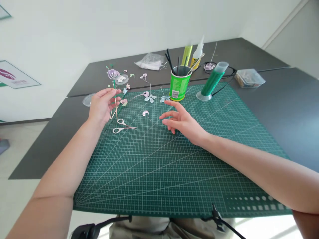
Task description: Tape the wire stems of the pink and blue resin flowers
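My left hand (102, 103) pinches the stem of a purple artificial flower (113, 73), held upright over the mat's far left corner. The stem is green near the bloom and bare wood lower down. Below that hand lie white-handled scissors (124, 127), blades pointing right. My right hand (179, 119) hovers over the green cutting mat (159, 166), fingers spread with nothing in them. Its fingertips are nearest to a pale blue leaf piece (164, 98); touching or apart, I cannot tell. Around it lie a blue leaf cluster (150, 98) and a loose pink petal on wire (145, 113).
Behind the mat's middle stands a green can (179, 87) with dark sticks and tools. Right of it leans a green tube (214, 81) on a clear base. A glue bottle (198, 52), a plastic bag (151, 61) and a clear box (250, 78) sit farther back.
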Demonstrator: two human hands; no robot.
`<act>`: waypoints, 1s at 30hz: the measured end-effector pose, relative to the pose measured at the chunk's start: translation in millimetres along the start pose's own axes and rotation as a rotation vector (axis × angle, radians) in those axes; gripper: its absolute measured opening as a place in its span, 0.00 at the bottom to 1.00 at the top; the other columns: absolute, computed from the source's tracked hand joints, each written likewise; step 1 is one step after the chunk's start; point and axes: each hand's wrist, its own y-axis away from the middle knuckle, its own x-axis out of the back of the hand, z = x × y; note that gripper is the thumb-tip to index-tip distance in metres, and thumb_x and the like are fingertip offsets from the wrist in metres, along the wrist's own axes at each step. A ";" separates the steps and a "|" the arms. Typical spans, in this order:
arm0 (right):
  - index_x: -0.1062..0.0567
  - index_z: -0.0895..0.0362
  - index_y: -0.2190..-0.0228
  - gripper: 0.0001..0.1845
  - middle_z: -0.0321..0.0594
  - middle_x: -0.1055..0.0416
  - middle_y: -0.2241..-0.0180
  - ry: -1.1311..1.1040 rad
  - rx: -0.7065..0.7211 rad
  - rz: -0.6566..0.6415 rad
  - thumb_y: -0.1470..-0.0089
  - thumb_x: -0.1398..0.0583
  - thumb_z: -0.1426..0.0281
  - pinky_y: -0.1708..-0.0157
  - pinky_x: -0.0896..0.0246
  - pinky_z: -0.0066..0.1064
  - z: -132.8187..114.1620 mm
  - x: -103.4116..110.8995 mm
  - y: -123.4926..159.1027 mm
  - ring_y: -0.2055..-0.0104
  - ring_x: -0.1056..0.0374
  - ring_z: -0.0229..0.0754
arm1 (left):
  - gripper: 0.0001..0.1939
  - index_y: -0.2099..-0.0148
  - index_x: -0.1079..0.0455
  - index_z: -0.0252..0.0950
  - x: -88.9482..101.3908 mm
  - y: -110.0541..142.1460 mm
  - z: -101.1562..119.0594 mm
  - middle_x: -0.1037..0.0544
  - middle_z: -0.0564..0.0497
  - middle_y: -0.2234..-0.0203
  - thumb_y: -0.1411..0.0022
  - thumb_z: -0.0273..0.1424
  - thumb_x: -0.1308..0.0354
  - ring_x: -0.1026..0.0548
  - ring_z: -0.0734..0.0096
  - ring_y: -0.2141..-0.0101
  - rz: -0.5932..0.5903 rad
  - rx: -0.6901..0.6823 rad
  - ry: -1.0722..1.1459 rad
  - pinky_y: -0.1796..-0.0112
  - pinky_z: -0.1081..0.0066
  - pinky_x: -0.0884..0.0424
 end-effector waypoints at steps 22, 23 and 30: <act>0.34 0.51 0.36 0.42 0.38 0.22 0.57 0.048 -0.029 0.049 0.48 0.27 0.61 0.74 0.35 0.29 1.6 4.4 -7.1 0.71 0.34 0.34 | 0.06 0.77 0.18 0.46 6.7 -15.3 -44.8 0.13 0.46 0.67 0.50 0.31 0.28 0.16 0.44 0.54 -0.129 -0.212 -0.662 0.47 0.55 0.26; 0.34 0.51 0.36 0.41 0.38 0.22 0.57 0.057 -0.030 0.046 0.47 0.27 0.61 0.74 0.35 0.29 1.6 4.3 -7.1 0.71 0.34 0.34 | 0.06 0.77 0.18 0.45 6.9 -14.6 -44.8 0.13 0.47 0.68 0.49 0.31 0.29 0.16 0.44 0.54 -0.119 -0.233 -0.684 0.47 0.55 0.26; 0.32 0.52 0.39 0.36 0.37 0.22 0.58 0.093 -0.039 0.023 0.46 0.29 0.63 0.74 0.35 0.29 2.0 4.6 -7.3 0.71 0.34 0.34 | 0.07 0.74 0.17 0.45 6.6 -5.7 -40.2 0.14 0.46 0.69 0.45 0.32 0.34 0.17 0.45 0.56 -0.094 -0.297 -0.855 0.49 0.55 0.27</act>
